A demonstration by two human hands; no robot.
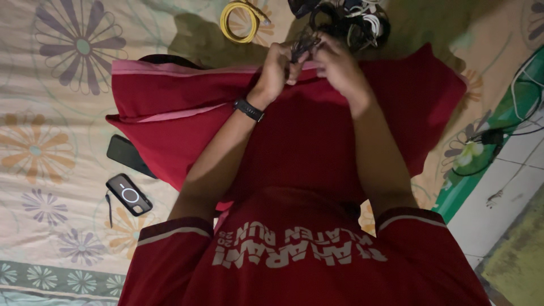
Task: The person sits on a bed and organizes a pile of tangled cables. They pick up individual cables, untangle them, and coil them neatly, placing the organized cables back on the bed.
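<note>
My left hand (276,71) and my right hand (334,62) are raised together over a red cloth (306,136) that covers my lap. Both hands pinch a thin dark cable (299,48) between their fingers. The cable runs back to a tangled heap of black and white cables (351,20) just beyond my hands. A black band sits on my left wrist (248,109).
A coiled yellow cable (239,21) lies on the flowered sheet (51,113) at the top. Two dark phones (129,194) (126,153) lie left of my knee. At the right, more cables (524,96) run over the mattress edge onto a white tiled floor (510,192).
</note>
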